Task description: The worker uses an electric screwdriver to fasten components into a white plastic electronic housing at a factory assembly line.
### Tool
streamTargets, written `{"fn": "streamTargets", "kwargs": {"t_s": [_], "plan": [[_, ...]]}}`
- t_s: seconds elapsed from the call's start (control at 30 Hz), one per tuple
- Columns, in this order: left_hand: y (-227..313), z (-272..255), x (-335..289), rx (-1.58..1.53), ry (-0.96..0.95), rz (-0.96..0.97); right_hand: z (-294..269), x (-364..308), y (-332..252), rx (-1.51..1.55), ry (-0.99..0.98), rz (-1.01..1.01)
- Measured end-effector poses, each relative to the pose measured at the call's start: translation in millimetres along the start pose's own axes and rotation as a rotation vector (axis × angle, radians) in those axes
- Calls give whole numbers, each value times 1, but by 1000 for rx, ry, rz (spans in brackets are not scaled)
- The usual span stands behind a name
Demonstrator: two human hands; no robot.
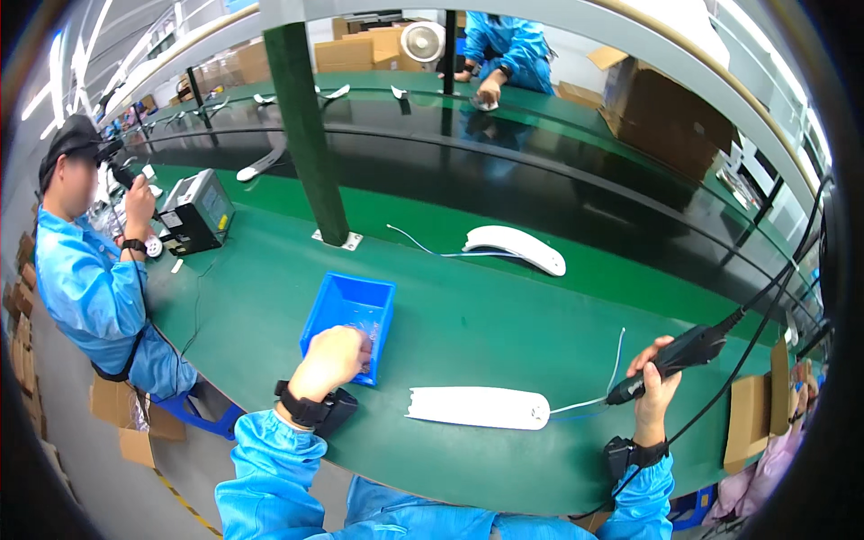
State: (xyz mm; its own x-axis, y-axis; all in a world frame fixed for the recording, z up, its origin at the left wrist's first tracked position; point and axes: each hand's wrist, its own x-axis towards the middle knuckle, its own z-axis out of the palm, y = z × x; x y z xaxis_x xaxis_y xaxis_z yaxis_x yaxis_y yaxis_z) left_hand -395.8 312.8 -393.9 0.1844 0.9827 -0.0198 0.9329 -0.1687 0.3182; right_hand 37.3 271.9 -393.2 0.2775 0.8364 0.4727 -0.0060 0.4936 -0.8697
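While the left hand point(335, 358) dips into the near end of a blue bin point(349, 322), its fingers point(363, 343) are curled down among small clear parts inside; whether they grip any cannot be told. Just to the right of those fingers, a white curved cover point(477, 407) lies flat on the green worktop point(468, 324), with thin white and blue wires point(594, 396) running from its right end. The right hand point(655, 382) is wrapped tightly around a black corded power screwdriver point(670, 360), whose tip points down-left at the wires, close to the cover's end. Beyond both hands, a second white cover point(517, 247) rests well apart on the worktop, near a green post point(306, 126).
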Motion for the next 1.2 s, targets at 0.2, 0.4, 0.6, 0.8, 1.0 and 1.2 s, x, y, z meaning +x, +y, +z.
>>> {"fn": "streamTargets", "kwargs": {"t_s": [0.2, 0.4, 0.6, 0.8, 1.0, 1.2], "plan": [[2, 0, -7, -61, 247, 34, 0, 6, 8, 44, 27, -109], [13, 2, -6, -93, 298, 2, -3, 14, -2, -26, 95, 26], [7, -1, -8, -24, 295, 25, -15, 21, -24, 120, 115, -30], [25, -17, -18, -31, 514, 99, 5, 21, -79, 345, -6, -260], [155, 19, -41, -437, 296, 672, 72, -16, -81, 610, -218, -186], [174, 54, -45, -512, 231, 655, 97, -38, -64, 647, -288, -151]]}}
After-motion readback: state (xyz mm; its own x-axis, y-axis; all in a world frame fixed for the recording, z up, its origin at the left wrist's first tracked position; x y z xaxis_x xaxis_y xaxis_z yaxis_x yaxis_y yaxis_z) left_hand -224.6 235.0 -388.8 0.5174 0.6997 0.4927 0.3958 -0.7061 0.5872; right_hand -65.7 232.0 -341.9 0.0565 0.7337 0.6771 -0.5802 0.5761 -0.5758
